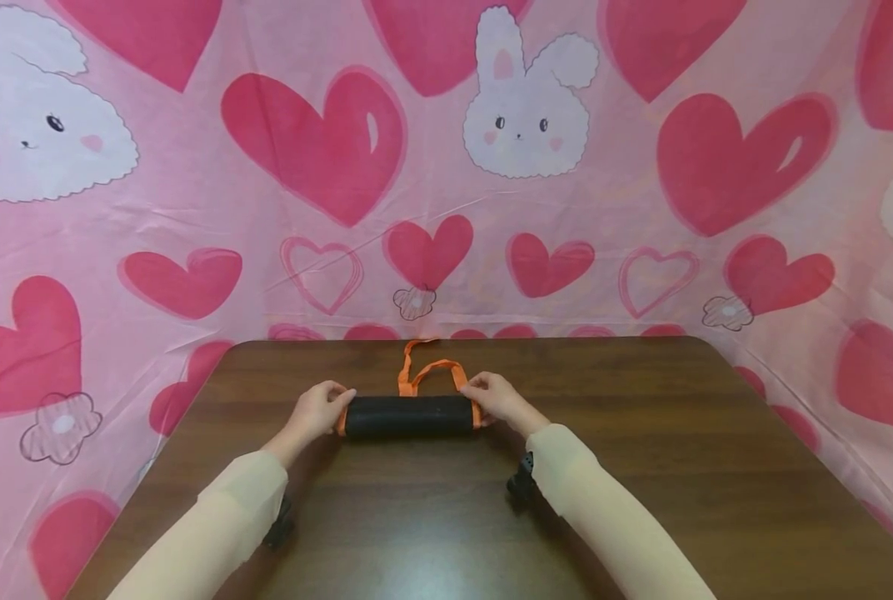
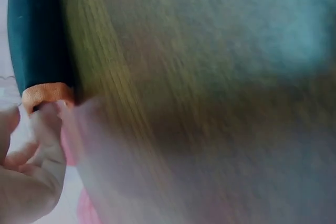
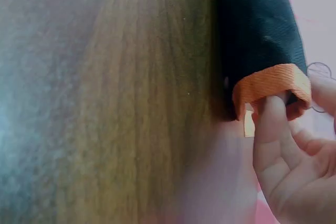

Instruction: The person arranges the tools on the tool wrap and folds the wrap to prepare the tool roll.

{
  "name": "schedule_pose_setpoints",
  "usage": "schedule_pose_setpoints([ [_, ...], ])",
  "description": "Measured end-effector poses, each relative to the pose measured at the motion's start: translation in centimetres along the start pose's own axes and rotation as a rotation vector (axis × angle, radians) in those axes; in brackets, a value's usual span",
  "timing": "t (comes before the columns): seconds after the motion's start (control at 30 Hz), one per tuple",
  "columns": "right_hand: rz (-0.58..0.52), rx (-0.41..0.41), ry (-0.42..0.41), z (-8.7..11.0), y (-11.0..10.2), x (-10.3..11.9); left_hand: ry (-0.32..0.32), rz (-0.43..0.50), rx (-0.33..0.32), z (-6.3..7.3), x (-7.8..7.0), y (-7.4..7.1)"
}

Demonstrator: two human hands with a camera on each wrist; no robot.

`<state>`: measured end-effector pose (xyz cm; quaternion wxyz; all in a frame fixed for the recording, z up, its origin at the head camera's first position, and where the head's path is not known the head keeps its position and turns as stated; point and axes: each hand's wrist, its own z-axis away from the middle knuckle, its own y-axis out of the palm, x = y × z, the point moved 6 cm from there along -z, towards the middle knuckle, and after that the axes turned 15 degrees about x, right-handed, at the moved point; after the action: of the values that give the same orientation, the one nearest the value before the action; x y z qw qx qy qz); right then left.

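A black rolled-up pouch (image 1: 409,417) with orange edging lies crosswise on the brown table, toward its far side. My left hand (image 1: 317,412) holds its left end; in the left wrist view, fingertips touch the orange rim (image 2: 48,92) there. At the other end my right hand (image 1: 501,400) grips the roll. The right wrist view shows a finger against the opening of the orange-edged end (image 3: 270,81), with the thumb on the far side. An orange strap (image 1: 441,364) comes out behind the pouch, partly looped, with one length running toward the table's back edge.
The dark wood-grain table (image 1: 641,467) ends at a pink cloth backdrop (image 1: 446,192) printed with hearts and rabbits. Black devices (image 1: 521,482) are worn under both wrists, near the cream sleeves.
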<state>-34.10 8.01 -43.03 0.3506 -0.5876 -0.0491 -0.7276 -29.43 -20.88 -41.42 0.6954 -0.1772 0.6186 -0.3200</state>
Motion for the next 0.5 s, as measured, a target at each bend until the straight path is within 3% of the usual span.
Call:
schedule_pose_setpoints([
  [0.1, -0.016, 0.063, -0.018, 0.43, 0.03, 0.29, -0.012, 0.047, 0.052, 0.35, 0.02, 0.02],
  [0.3, 0.001, 0.152, -0.027, 0.79, -0.02, -0.05, 0.004, 0.046, 0.171, 0.72, 0.06, 0.49],
  [0.5, -0.005, 0.166, -0.011, 0.45, 0.27, -0.49, -0.014, 0.024, 0.198, 0.64, 0.28, 0.77],
])
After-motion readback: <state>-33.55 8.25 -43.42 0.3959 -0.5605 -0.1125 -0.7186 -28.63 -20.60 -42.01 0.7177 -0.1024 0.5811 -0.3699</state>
